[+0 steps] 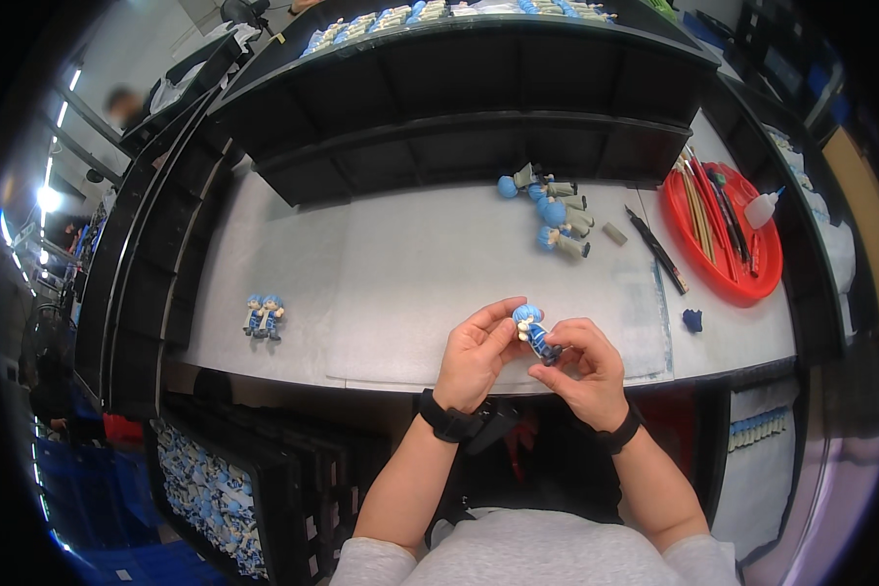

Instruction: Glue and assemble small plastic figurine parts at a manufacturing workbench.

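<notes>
Left hand: grip closed on a blue-haired figurine, fingertips at its head and upper body
Right hand: grip pinching the same figurine near its dark feet; of the two hands, this one is nearer the red tray
Figurine's lie: between both hands, left of the red tray and closer to the wearer; its long axis slants, head toward the left hand and away from the wearer, feet toward the right
Dark blue piece: just beside the red tray, on the wearer's side
Black pen-like tool: left of the red tray, near it, lying aslant
Grey block: left of the red tray, past the tool
Figurine cluster: farther left, level with the red tray's far half
Figurine pair: well apart from the red tray, far to its left
Near edge: worktop ends on the wearer's side of the red tray, close to the hands
Room: widest leftward, away from the red tray, up to the pair; hand height above the worktop, cannot tell
</notes>
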### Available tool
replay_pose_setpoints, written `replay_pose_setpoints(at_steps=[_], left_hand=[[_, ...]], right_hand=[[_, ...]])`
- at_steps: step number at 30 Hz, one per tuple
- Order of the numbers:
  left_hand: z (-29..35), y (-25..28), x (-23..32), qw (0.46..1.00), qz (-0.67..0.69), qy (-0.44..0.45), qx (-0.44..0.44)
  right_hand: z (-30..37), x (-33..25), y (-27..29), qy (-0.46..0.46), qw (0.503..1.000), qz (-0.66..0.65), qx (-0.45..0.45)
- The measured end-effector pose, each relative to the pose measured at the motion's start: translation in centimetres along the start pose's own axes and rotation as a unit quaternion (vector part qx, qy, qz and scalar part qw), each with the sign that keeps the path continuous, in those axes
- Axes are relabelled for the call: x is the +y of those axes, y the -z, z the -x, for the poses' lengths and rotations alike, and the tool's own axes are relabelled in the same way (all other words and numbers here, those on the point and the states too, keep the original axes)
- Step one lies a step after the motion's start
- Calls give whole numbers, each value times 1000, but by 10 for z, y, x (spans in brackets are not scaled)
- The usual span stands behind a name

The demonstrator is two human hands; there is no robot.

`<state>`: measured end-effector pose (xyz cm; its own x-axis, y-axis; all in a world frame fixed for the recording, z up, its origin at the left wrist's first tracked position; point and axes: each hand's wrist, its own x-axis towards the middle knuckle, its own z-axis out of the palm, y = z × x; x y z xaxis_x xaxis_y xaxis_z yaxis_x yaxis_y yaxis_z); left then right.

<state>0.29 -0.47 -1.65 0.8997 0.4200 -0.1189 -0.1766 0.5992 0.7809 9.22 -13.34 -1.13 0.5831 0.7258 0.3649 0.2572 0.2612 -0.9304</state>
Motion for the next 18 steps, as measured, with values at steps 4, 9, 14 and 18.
replay_pose_setpoints(at_steps=[4,9,14,18], left_hand=[[0,0,0,1000,-1,0,0],[0,-1,1,1000,3,4,1],[1,0,0,1000,5,-10,4],[1,-2,0,999,5,-21,27]], right_hand=[[1,1,1,1,1000,2,0],[0,1,1,-2,1000,2,-2],[2,2,0,-13,1000,-7,4],[2,-3,-2,-52,999,5,9]])
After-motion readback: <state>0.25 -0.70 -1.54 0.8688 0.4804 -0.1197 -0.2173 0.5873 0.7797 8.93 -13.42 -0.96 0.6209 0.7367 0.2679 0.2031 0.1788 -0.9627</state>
